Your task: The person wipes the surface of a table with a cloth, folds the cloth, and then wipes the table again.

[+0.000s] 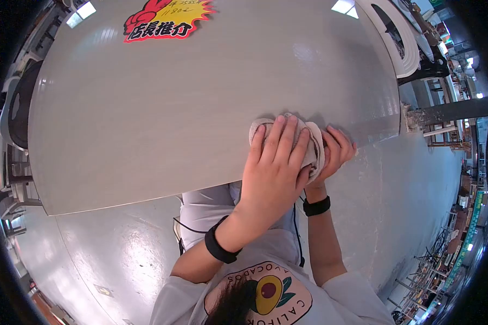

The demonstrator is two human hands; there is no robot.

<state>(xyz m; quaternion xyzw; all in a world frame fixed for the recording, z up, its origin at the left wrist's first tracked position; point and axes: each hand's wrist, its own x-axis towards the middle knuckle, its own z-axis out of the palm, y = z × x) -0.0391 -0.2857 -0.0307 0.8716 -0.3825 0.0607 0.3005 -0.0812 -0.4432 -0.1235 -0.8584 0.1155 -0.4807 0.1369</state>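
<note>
As left hand (271, 168) presses cloth (313, 142) flat-fingered | right hand (337, 151) clutches it | axis left-right

Both arms are stretched forward and bent slightly at the elbows, the left hand (271, 170) is laid flat, palm down, fingers spread and pointed ahead, and the right hand (336, 153) is held touching it, partly covered by it, fingers curled inward.

head view | worn high, facing forward-down | close over surface (146, 108) | left hand (274, 173), right hand (337, 150) centre | shirt (352, 295) 6 o'clock
</note>
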